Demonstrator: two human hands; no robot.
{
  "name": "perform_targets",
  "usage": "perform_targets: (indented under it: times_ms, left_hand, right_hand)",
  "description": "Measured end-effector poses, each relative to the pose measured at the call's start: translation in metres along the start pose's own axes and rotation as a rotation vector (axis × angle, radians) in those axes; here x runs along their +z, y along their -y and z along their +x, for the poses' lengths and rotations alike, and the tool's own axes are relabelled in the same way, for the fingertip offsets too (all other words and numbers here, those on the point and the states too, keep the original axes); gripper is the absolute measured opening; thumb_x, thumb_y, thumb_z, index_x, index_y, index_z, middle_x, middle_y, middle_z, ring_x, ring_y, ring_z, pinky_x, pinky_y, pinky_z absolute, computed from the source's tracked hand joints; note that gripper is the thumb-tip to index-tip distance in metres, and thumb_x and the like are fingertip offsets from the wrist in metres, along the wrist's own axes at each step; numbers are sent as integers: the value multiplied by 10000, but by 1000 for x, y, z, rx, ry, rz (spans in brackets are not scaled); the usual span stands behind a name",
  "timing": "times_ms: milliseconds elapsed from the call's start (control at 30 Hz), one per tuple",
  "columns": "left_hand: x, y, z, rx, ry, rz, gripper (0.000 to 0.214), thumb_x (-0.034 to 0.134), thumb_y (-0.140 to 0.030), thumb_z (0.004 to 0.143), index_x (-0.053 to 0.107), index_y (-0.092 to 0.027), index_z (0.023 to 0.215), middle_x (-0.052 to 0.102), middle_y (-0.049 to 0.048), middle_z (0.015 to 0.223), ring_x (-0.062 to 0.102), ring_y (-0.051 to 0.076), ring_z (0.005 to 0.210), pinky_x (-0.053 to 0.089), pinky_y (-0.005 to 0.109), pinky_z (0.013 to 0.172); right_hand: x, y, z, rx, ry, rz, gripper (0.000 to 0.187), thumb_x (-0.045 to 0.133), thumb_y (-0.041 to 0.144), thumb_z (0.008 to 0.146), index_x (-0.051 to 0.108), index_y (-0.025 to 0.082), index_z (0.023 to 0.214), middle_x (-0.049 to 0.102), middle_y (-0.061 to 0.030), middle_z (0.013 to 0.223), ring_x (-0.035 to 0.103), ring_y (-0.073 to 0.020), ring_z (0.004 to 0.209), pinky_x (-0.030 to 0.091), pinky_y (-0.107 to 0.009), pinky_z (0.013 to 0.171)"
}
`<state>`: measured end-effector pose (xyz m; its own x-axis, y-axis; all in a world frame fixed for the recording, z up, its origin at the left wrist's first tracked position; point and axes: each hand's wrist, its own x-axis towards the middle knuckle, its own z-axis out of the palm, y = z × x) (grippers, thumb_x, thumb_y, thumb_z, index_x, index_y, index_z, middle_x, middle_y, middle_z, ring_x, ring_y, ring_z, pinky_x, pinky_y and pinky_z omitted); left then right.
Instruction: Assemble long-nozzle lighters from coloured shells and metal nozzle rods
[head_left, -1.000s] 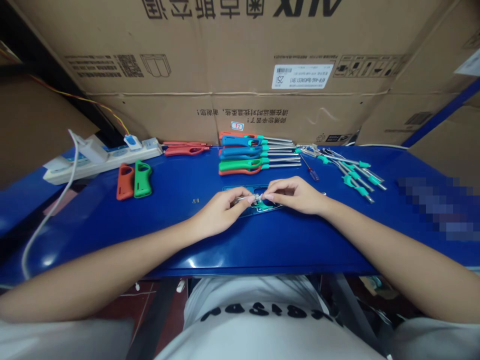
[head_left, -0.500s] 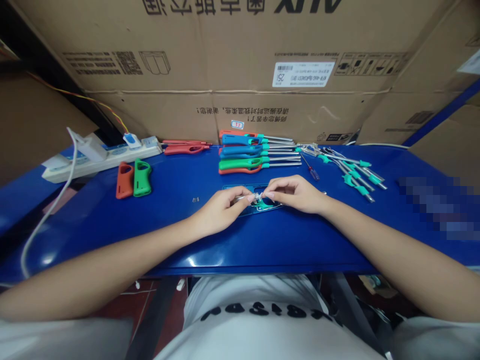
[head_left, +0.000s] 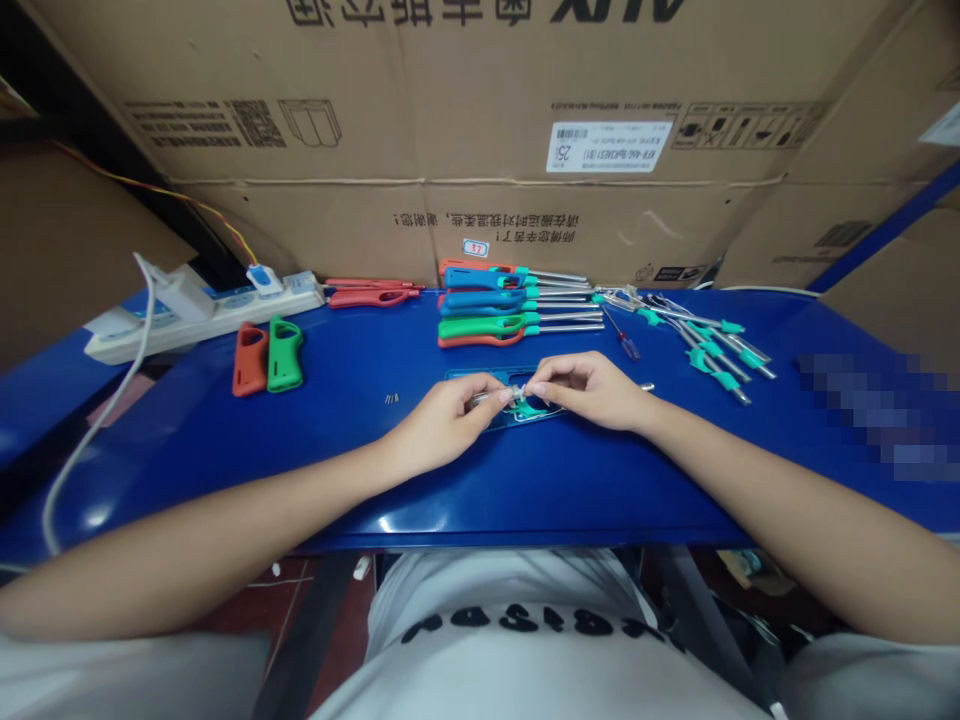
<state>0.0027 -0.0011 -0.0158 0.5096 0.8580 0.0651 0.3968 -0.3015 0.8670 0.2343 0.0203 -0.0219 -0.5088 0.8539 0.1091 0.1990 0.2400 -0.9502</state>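
My left hand is closed, thumb and fingers pinching a small clear and silvery lighter part. Against its right end, my right hand has thumb and forefinger pinched together; what sits between those fingertips is too small to make out. Under both hands lies a blue lighter handle shell, partly covered by them. Within its outline a teal piece and a thin pale wire show. The tip of a metal tube pokes out beyond my right hand.
Several lighters lie stacked behind my hands. A screwdriver and several metal tubes with teal pieces are to the right. Leftward are small screws, orange and green handle shells, and a power strip. Cardboard stands behind.
Hardly anything differs. Both hands keep their pinch at the same spot, with only a slight shift of the right hand; the metal tube's tip shows more beyond it.
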Motion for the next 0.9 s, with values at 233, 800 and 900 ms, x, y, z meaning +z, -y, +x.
perform_targets:
  times_ms: [233, 800, 900]
  left_hand:
    - [0, 0, 1, -3, 23, -37, 359, 489, -464, 964, 608, -153, 828, 473, -40, 649, 381, 102, 568, 312, 229, 536]
    - [9, -6, 0, -36, -52, -134, 374, 537, -481, 927, 664, -133, 879, 481, -39, 627, 364, 105, 569, 317, 233, 541]
    - [5, -6, 1, -24, -24, -116, 390, 533, -499, 931, 604, -153, 766, 464, -43, 615, 372, 98, 559, 317, 226, 535]
  right_hand:
    - [4, 2, -1, 27, -21, -39, 348, 729, 497, 806, 727, 149, 831, 722, -54, 826, 585, -135, 685, 452, -283, 650]
    - [12, 3, -1, 78, -62, -57, 430, 705, 571, 790, 636, 146, 775, 551, 18, 638, 386, -76, 530, 273, -241, 502]
    - [8, 4, 1, 99, -44, -21, 454, 712, 601, 782, 633, 154, 789, 531, 31, 624, 368, -72, 522, 263, -241, 499]
